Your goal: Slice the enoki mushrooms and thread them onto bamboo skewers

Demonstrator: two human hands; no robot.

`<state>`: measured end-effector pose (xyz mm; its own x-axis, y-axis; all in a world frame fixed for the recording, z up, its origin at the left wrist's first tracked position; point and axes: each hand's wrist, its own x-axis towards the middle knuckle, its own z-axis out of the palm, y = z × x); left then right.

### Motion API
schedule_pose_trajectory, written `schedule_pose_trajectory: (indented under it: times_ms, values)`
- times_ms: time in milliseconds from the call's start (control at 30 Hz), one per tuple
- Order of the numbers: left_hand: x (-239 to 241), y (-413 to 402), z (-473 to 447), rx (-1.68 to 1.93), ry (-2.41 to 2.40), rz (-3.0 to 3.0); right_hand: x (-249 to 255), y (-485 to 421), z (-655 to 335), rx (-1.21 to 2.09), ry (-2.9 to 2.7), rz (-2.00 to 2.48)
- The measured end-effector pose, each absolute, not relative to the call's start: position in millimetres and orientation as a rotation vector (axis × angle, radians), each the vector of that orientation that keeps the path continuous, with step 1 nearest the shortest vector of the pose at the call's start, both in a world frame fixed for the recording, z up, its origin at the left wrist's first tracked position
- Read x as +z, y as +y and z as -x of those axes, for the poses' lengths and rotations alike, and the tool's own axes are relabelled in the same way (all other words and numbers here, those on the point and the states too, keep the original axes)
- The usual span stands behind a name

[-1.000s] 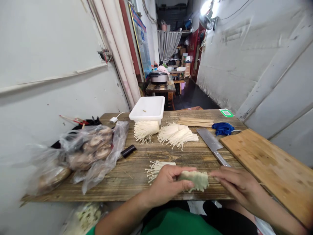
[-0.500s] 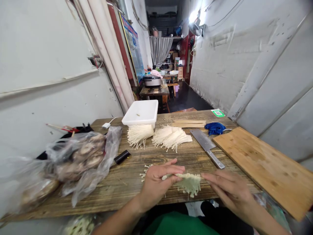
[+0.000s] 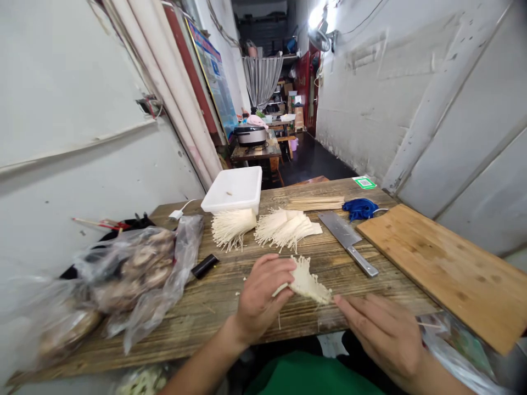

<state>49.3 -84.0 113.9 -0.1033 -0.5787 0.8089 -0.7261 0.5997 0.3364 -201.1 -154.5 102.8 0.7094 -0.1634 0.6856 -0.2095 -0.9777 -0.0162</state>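
My left hand is closed around a flat bunch of enoki mushrooms, low over the front of the wooden table. The bunch fans out to the right of its fingers, the caps pointing up and right. At the bunch's right end, my right hand pinches a thin bamboo skewer, whose rear end sticks out behind the hand. Its front part is hidden by fingers and mushrooms. Two piles of enoki, a left pile and a right pile, lie beyond my hands.
A cleaver lies beside a wooden cutting board on the right. Behind are bamboo skewers, a blue cloth and a white plastic box. Bagged mushrooms and a black cylinder occupy the left.
The enoki bunch has turned from hanging downward to fanning upward. My left hand has shifted slightly, and my right hand has moved a little lower, still at the bunch's right end.
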Motion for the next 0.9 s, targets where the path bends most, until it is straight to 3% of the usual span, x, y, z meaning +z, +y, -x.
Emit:
schedule_pose_trajectory:
  times_ms: [267, 533, 667, 900]
  values:
    - [110.3, -78.7, -53.6, 0.494, -1.871, -1.011, 98.2, -136.5, 203.2, 1.062, -0.321, -2.746]
    - [109.6, -79.5, -53.2, 0.443, -1.891, -1.015, 100.5, -148.4, 195.2, 1.208, -0.353, -2.756]
    - [110.6, -83.3, -49.9, 0.09, -1.803, -1.14, 106.2, -163.2, 186.8, 1.382, -0.437, -2.866]
    - [117.9, -90.5, -50.2, -0.861, -1.452, -1.215, 114.9, -179.9, 178.5, 1.512, -0.565, -3.309]
